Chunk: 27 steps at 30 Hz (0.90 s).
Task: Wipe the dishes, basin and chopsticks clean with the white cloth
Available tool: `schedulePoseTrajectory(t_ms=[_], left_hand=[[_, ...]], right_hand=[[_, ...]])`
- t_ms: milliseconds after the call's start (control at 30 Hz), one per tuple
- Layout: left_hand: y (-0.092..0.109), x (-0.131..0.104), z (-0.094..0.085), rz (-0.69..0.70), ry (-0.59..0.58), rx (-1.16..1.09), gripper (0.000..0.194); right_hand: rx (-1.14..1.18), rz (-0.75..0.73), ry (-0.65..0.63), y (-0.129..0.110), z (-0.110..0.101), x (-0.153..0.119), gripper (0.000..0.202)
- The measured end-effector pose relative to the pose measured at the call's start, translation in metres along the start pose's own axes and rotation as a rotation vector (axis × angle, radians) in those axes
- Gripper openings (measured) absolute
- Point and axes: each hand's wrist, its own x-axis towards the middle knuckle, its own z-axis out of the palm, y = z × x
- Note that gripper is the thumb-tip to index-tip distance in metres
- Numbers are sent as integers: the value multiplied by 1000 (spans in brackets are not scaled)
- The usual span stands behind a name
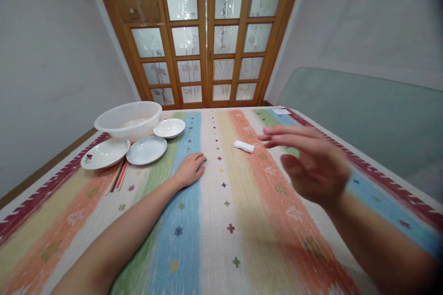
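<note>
My left hand (pixel 190 169) rests palm down on the blue stripe of the tablecloth (pixel 211 221), its fingers loosely bent and no held thing showing. In the air over the right part of the table is my right hand (pixel 308 163), slightly blurred. Its fingers are stretched out to the left with the thumb apart below them, and nothing shows between them. A small folded white cloth or tissue (pixel 243 146) lies flat between the two hands, nearer to the right one and apart from both.
At the back left stand a translucent white basin (pixel 128 120), a small white dish (pixel 169 127), a pale plate (pixel 146 150) and a white plate with a red motif (pixel 105 154). Several chopsticks (pixel 119 176) poke out beneath the plates. A white slip (pixel 281 111) lies by the far edge.
</note>
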Motion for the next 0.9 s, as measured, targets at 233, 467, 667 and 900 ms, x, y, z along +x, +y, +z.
schedulePoseTrajectory(t_ms=[233, 467, 667, 900], left_hand=[[-1, 0, 2, -1, 9, 14, 36], [1, 1, 1, -6, 2, 14, 36], [3, 0, 0, -7, 7, 14, 36], [7, 1, -5, 3, 9, 3, 34]], right_hand=[[44, 289, -192, 83, 51, -52, 22], [63, 148, 26, 66, 35, -9, 21], [-30, 214, -83, 80, 31, -40, 20], [-90, 307, -79, 61, -8, -71, 18]])
